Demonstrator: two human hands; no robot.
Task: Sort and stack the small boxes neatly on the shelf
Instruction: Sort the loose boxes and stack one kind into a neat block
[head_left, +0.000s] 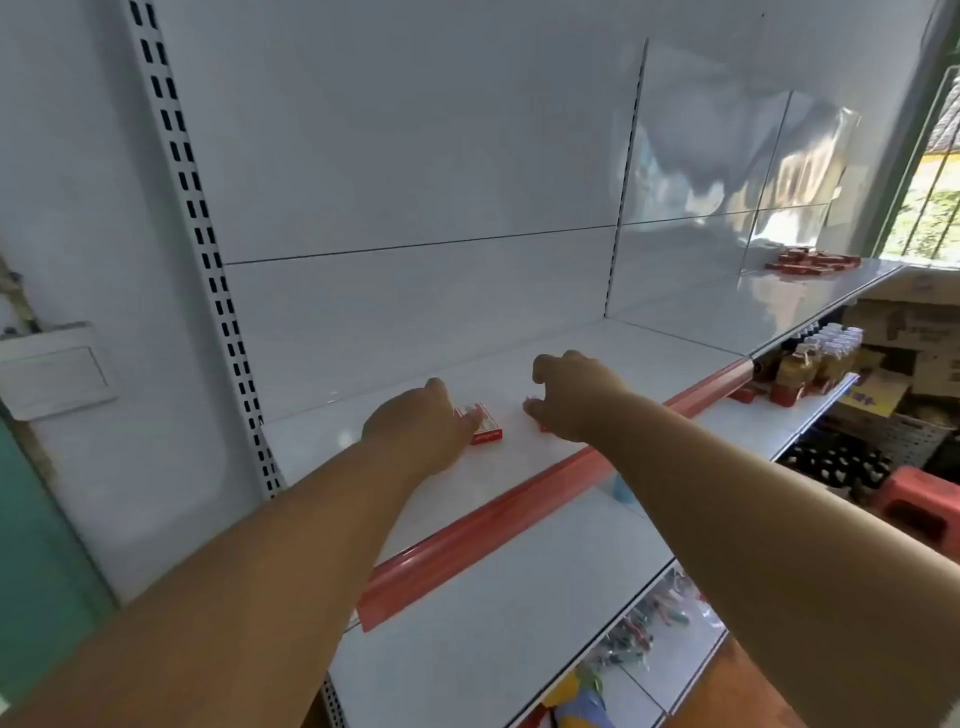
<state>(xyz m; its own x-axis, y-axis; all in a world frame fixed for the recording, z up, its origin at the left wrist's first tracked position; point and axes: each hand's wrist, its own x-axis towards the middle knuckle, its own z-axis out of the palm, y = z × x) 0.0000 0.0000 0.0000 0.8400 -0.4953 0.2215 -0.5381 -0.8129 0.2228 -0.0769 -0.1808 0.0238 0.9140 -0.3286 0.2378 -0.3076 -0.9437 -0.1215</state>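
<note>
Red small box (485, 428) lies flat on the shelf (649, 348), touching the left hand (421, 415); that hand's grip is hidden. Right hand (569, 395) curls over another, mostly hidden. Probably light, stiff card: pinch the long sides.

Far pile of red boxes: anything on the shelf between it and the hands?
Nothing visible. The pile of red boxes sits at the shelf's far right end; the surface between it and the right hand is bare. The left hand already touches a red box.
</note>
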